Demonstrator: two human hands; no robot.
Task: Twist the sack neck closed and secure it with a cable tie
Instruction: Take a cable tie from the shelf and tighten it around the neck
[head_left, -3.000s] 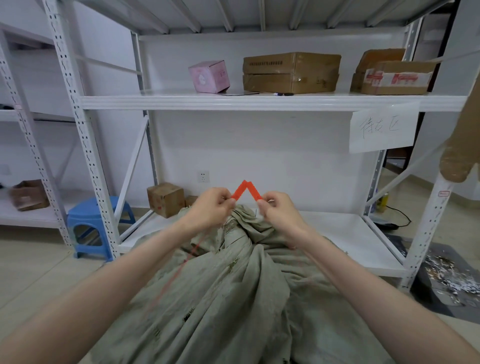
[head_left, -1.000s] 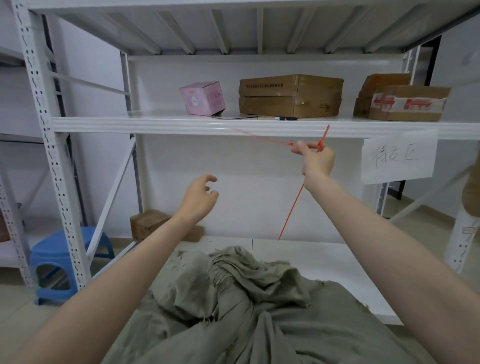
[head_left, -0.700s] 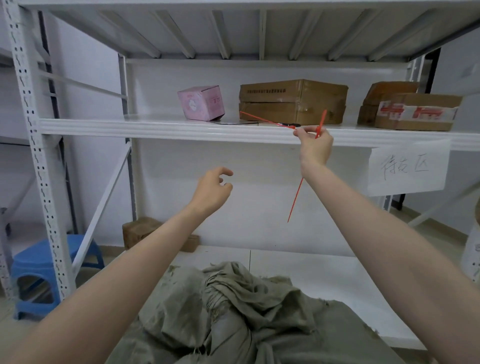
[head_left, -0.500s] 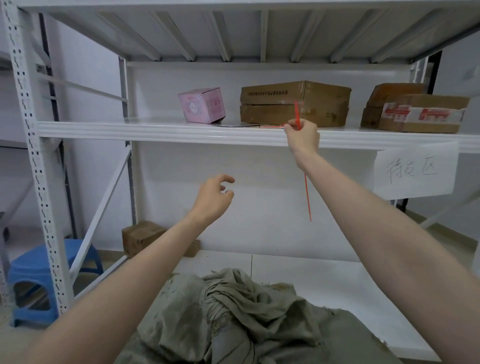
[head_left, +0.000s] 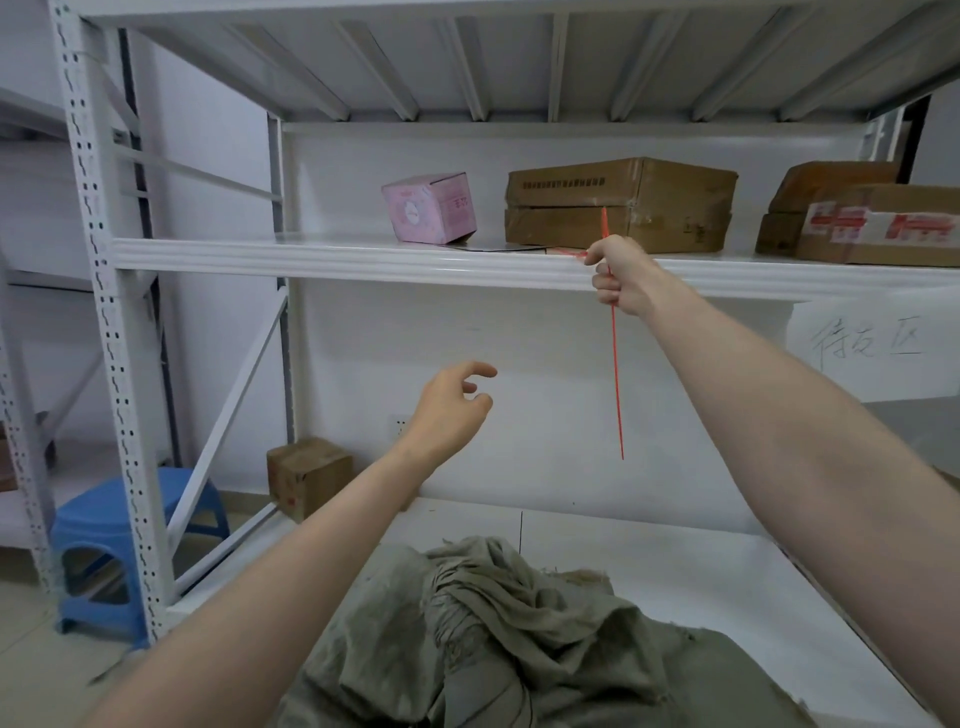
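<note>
The right hand (head_left: 621, 280) has swung up from the sack (head_left: 498, 639) to the front edge of the middle shelf (head_left: 363, 257), fist clamped on a red cable tie (head_left: 615, 374), so the tie is off the neck and nothing is secured yet. The left hand (head_left: 449, 413) hovers below, fingers apart and empty. The tie now hangs near vertical, long tail down, short end poking above the fist; the sack slumps against the lower shelf's front edge, neck loosely bunched.

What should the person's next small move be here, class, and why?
Probably bring the right hand down to the sack neck. It grips a red cable tie up at the shelf edge, the left hand is open and empty, and the sack's neck lies untied.
</note>
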